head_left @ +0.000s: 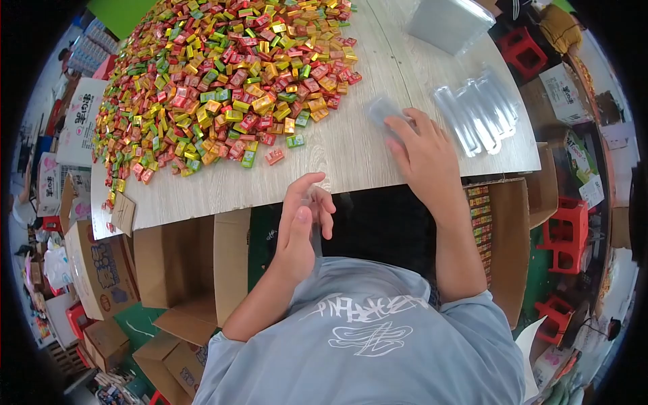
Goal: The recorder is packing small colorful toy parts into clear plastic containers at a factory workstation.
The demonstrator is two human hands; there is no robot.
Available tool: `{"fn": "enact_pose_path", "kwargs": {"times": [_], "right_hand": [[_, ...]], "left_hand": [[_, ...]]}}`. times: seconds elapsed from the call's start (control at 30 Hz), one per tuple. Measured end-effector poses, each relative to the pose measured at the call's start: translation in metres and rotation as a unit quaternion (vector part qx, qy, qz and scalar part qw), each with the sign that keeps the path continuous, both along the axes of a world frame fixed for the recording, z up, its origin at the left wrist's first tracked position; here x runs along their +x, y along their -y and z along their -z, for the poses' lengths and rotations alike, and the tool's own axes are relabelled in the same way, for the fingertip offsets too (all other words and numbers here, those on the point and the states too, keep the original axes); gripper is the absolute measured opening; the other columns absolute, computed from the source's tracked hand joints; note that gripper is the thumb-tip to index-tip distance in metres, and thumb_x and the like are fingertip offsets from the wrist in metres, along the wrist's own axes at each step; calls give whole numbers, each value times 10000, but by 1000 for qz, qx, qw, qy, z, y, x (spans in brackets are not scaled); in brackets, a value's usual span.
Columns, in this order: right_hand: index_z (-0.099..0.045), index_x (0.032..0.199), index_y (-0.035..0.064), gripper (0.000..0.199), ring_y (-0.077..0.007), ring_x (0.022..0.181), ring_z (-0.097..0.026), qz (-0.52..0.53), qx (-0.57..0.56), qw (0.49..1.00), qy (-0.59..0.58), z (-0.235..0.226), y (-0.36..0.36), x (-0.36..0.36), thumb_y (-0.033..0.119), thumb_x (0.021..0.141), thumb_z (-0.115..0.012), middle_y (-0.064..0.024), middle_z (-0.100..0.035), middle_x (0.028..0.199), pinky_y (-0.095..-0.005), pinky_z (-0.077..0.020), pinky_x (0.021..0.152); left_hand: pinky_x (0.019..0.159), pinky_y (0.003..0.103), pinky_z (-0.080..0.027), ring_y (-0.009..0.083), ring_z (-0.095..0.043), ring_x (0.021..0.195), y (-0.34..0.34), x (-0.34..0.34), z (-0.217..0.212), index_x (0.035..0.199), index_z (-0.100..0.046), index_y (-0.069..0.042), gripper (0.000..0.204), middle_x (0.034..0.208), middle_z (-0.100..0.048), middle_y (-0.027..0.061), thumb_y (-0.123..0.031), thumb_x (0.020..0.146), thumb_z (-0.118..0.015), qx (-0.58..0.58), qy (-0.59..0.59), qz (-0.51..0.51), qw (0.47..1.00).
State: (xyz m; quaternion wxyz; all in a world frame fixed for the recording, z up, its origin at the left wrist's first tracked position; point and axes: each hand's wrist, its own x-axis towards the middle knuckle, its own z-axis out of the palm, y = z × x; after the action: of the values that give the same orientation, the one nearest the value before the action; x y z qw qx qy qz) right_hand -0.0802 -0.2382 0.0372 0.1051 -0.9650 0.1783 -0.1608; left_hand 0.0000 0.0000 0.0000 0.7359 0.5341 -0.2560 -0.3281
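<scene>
My right hand (426,148) is over the table with its fingers curled at a small clear plastic piece (380,111), which looks blurred. My left hand (300,226) is raised just off the table's front edge, thumb up and fingers bent but apart. A faint see-through patch shows between its fingers; I cannot make out what it is. Beyond it spreads a big heap of small wrapped blocks (229,81) in red, yellow, orange and green foil. To the right of my right hand lie several clear plastic shells (476,115) nested in a row.
A stack of clear plastic sheets (451,25) sits on the far right of the table (364,158). Below the front edge are an open carton (174,263) at left and another carton (509,250) at right with rows of colourful packs. Red stools (565,233) stand at right.
</scene>
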Motion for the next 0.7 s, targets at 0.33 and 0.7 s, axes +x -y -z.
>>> {"fn": "enact_pose_path", "kwargs": {"times": [0.33, 0.7], "right_hand": [[-640, 1243, 95, 342, -390, 1109, -608, -34, -81, 993, 84, -12, -12, -5, 214, 926, -684, -161, -583, 1318, -453, -480, 959], [-662, 1028, 38, 201, -243, 817, -655, -184, 442, 874, 85, 10, -106, -27, 111, 867, -756, -100, -638, 907, -350, -520, 712]], "left_hand": [[618, 214, -297, 64, -351, 704, 4, 4, 2, 1499, -398, -58, 555, 980, -470, 10, -449, 1106, -357, -29, 41, 40, 998], [776, 248, -347, 104, -400, 864, 16, 1, -13, 1512, -369, -55, 695, 1065, -472, 31, -578, 1058, -415, -4, 80, 13, 997]]}}
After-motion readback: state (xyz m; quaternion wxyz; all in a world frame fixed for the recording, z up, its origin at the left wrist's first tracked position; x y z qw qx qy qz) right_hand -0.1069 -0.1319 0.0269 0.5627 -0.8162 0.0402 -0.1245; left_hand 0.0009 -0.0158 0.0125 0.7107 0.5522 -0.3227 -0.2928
